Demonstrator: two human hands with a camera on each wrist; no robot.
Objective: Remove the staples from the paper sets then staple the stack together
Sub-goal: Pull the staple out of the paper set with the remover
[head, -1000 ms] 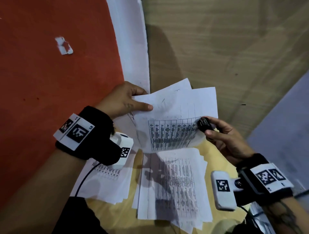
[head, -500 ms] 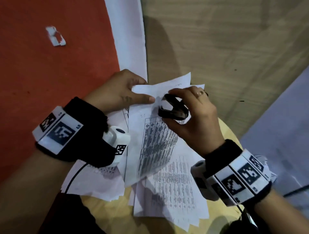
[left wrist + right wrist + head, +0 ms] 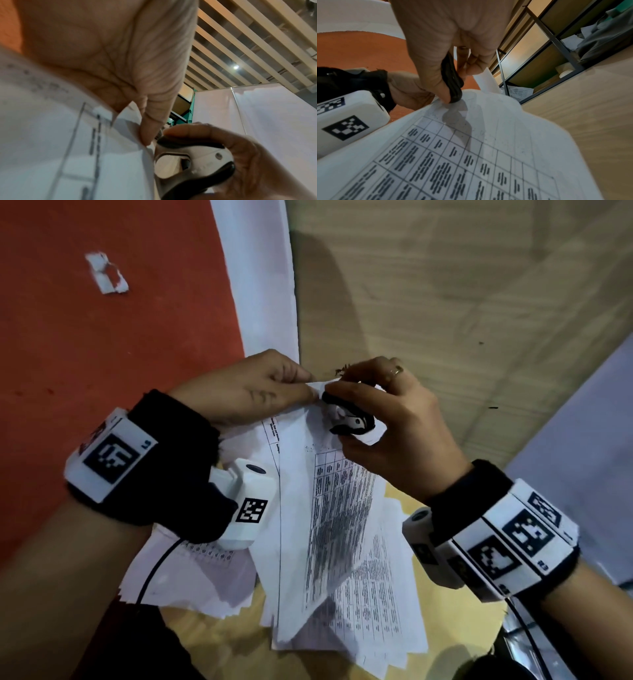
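Observation:
My left hand (image 3: 260, 388) pinches the top corner of a printed paper set (image 3: 329, 508), lifted off the table and hanging down. My right hand (image 3: 387, 426) grips a black and silver staple remover (image 3: 349, 419) and holds it against that same corner. In the left wrist view the left thumb (image 3: 150, 121) presses the paper edge (image 3: 120, 155) right beside the staple remover (image 3: 193, 159). The right wrist view has the staple remover (image 3: 452, 81) between thumb and fingers, touching the paper set (image 3: 471, 155). The staple itself is hidden.
More printed sheets (image 3: 376, 611) lie spread under the lifted set on a round yellow table (image 3: 212, 642), with another loose pile (image 3: 191, 580) at the left. A paper scrap (image 3: 106, 273) lies on the red floor. A shelf unit (image 3: 556, 44) stands beyond.
My right hand has brought the staple remover from the set's right edge up to its top corner. The left hand has shifted its pinch to that corner, and the set has swung upright.

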